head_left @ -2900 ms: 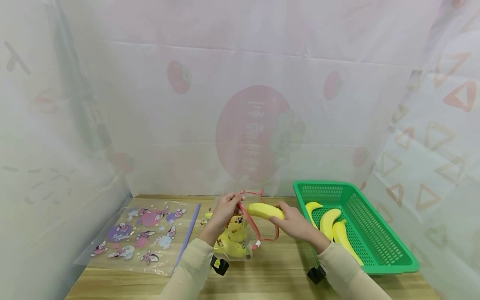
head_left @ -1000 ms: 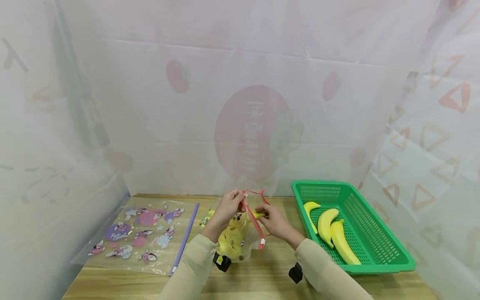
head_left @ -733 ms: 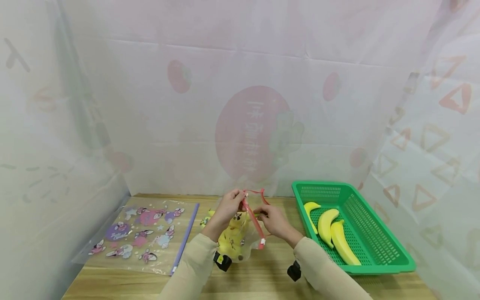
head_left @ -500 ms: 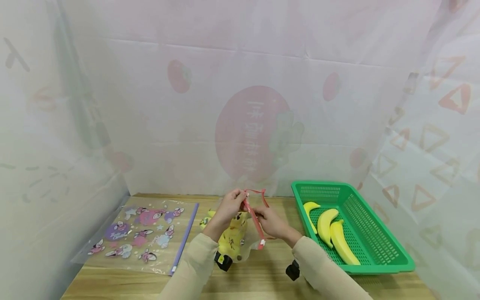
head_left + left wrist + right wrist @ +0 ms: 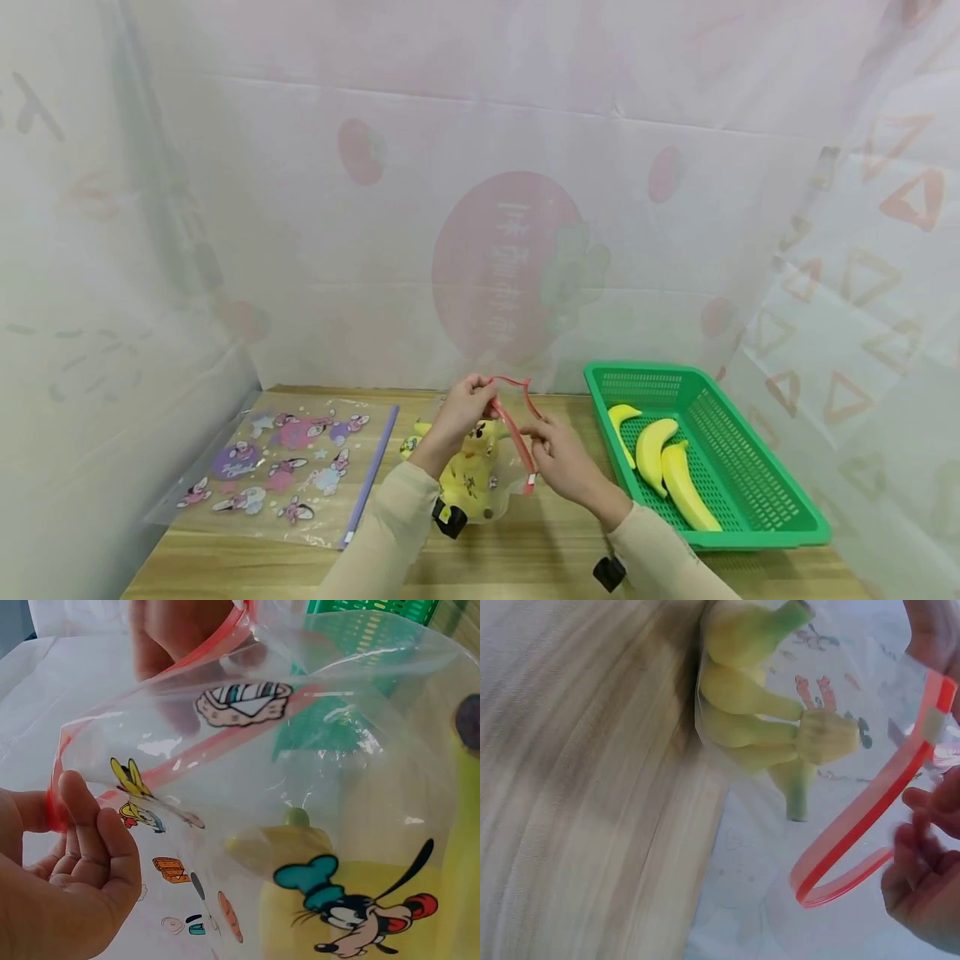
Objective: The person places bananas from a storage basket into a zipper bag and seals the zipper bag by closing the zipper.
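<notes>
A clear zip bag with cartoon prints (image 5: 468, 483) stands in the middle of the table, its red-edged mouth apart. Several yellow bananas (image 5: 746, 712) show through its plastic. My left hand (image 5: 459, 412) pinches the red zip strip (image 5: 517, 442) at the far side of the mouth. In the left wrist view, its thumb and fingers (image 5: 82, 847) grip the bag's edge. Right beside the mouth is my right hand (image 5: 566, 458), fingers loosely bent and nothing seen in them; its fingers (image 5: 922, 855) are blurred in the right wrist view.
On the right, a green basket (image 5: 780, 458) holds three bananas (image 5: 678, 479). A second clear bag with a purple zip (image 5: 300, 467) lies flat at the left. Printed white sheets (image 5: 517, 125) hang behind and at both sides of the wooden table (image 5: 525, 558).
Earlier my right hand held a banana at the bag's mouth, then reached inside; now it has drawn back to the right without the banana. My left hand keeps its grip on the strip.
</notes>
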`<state>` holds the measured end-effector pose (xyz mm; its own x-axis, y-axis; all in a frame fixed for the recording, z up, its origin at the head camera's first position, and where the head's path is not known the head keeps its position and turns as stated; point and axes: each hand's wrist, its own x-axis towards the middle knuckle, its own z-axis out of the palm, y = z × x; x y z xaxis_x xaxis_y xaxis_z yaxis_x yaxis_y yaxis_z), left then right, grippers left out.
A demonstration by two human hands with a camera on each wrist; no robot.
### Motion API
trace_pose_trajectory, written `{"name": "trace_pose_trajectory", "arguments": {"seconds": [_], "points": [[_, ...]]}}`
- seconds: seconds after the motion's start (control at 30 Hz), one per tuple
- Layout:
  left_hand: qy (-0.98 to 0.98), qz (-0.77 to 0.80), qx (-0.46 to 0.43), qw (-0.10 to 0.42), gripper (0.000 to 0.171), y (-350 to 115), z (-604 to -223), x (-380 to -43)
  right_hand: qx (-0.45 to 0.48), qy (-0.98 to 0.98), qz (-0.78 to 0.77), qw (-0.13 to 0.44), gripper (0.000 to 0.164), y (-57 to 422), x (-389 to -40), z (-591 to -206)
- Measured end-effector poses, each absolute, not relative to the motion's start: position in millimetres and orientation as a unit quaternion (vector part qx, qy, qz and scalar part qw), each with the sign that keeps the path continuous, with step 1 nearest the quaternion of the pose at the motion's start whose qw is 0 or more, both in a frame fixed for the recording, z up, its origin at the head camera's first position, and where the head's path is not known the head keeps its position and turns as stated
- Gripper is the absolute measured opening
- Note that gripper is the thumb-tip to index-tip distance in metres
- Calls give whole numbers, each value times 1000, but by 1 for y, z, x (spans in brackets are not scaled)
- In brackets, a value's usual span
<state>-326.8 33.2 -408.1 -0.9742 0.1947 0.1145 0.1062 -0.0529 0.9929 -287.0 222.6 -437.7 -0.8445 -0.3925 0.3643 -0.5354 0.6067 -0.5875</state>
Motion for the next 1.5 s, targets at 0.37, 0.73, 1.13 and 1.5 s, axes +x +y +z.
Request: {"name": "trace_pose_trajectory", "arguments": {"seconds": [0.37, 0.73, 1.13, 1.5], "points": [[716, 692, 84, -25, 14, 34, -399, -322, 208, -870, 445, -40, 42, 217, -258, -443], [732, 677, 36, -69, 28, 35, -395, -327, 231, -894, 356, 141, 19, 221, -262, -446], [773, 627, 7, -98, 12, 26, -386, -329, 261, -879, 337, 216, 18, 233, -275, -443], [769, 628, 9, -118, 10, 21, -385, -330, 229, -874, 373, 210, 14, 245, -286, -429]]}}
